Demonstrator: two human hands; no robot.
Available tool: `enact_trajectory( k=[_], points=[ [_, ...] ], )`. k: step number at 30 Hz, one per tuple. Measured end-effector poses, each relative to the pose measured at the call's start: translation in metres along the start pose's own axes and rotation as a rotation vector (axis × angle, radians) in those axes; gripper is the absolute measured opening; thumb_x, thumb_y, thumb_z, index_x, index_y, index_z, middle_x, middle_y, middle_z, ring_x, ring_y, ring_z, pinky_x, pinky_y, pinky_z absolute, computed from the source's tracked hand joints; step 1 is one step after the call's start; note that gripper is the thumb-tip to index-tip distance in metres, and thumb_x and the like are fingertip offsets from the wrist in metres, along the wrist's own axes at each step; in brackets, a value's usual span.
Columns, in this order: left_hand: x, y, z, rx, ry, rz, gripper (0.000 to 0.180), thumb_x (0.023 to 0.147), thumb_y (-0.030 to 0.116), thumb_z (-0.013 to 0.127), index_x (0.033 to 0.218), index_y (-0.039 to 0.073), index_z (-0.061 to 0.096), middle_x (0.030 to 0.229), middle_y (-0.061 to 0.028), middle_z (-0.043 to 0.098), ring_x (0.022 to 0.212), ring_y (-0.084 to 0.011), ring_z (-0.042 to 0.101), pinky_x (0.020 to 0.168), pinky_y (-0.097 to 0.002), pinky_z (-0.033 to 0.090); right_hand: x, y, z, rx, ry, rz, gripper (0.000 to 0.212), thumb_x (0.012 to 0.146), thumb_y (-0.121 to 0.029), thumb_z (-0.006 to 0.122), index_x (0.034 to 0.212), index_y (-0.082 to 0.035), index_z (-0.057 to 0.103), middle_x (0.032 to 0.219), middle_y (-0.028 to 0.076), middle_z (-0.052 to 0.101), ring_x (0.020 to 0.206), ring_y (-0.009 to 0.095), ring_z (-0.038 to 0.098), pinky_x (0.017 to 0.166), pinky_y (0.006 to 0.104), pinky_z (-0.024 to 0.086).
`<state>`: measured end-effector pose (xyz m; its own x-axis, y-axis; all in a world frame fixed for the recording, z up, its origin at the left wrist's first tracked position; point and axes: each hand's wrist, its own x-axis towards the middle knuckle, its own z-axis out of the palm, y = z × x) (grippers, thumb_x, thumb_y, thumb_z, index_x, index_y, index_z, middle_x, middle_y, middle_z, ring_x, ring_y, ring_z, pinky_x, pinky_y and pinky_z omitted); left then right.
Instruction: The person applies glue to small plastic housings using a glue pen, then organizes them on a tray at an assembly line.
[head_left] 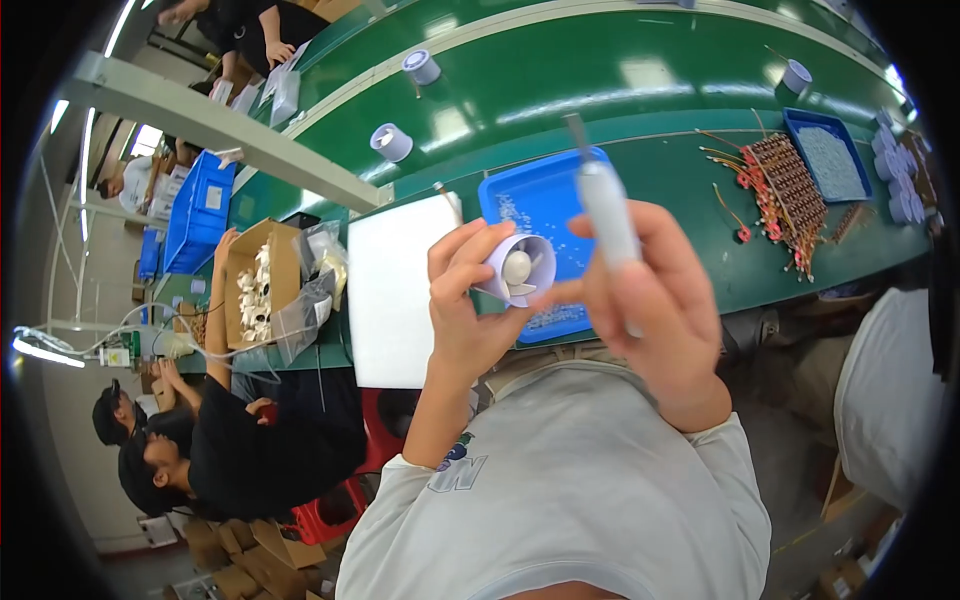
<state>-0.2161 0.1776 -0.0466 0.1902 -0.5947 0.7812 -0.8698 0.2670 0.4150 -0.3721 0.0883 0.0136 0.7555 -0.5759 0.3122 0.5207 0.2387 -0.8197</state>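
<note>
My left hand (468, 290) grips a small lavender cylindrical fan housing (544, 262), its round mouth facing up toward me. Inside the housing sits a white fan wheel (517, 268) with a rounded hub. My right hand (660, 310) is closed around what looks like a screwdriver (610, 215), pale-handled and blurred by motion, its metal shaft pointing up and away. A fingertip of that hand comes close to the housing's lower right edge; contact cannot be made out. Behind both hands lies a blue tray (492, 192) with many small clear pieces, partly hidden by them.
A white foam sheet (390, 290) lies left of the tray, beside a cardboard box (285, 270) of white parts. Lavender housings (421, 67) stand on the green conveyor (530, 90). At right are wired motors (785, 185) and another blue tray (868, 185). Co-workers sit at left.
</note>
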Motion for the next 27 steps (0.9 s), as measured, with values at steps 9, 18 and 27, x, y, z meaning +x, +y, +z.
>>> enact_trajectory(
  k=[9, 18, 27],
  points=[
    [0.024, -0.020, -0.031, 0.066, -0.156, -0.160, 0.058, 0.059, 0.009, 0.080, 0.107, 0.005, 0.049, 0.108, -0.0144, 0.053, 0.099, -0.0308, 0.051, 0.082, -0.0376, 0.044, -0.004, 0.008, -0.037, 0.684, -0.363, 0.126, 0.034, 0.092, -0.023, 0.043, 0.111, 0.005, 0.038, 0.056, 0.001, 0.034, 0.042, 0.006, 0.026, 0.036, 0.0230, 0.023],
    [0.078, -0.214, -0.042, 1.058, -0.516, -0.488, 0.044, 0.070, 0.018, 0.070, 0.107, 0.003, 0.052, 0.111, -0.0141, 0.043, 0.101, -0.0367, 0.043, 0.082, -0.0469, 0.045, -0.053, 0.034, -0.036, 0.492, 0.106, 0.339, 0.030, 0.092, -0.022, 0.040, 0.111, 0.001, 0.043, 0.058, 0.000, 0.036, 0.043, 0.006, 0.028, 0.040, 0.0211, 0.028],
    [0.093, -0.253, -0.010, 0.795, -0.622, -0.536, 0.061, 0.060, 0.024, 0.073, 0.116, 0.017, 0.051, 0.119, -0.0120, 0.047, 0.115, -0.0314, 0.041, 0.091, -0.0657, 0.028, -0.078, 0.038, -0.051, 0.265, 0.337, 0.310, 0.028, 0.092, -0.022, 0.040, 0.110, -0.001, 0.044, 0.057, -0.001, 0.035, 0.044, 0.006, 0.029, 0.039, 0.0214, 0.026]
  ],
)
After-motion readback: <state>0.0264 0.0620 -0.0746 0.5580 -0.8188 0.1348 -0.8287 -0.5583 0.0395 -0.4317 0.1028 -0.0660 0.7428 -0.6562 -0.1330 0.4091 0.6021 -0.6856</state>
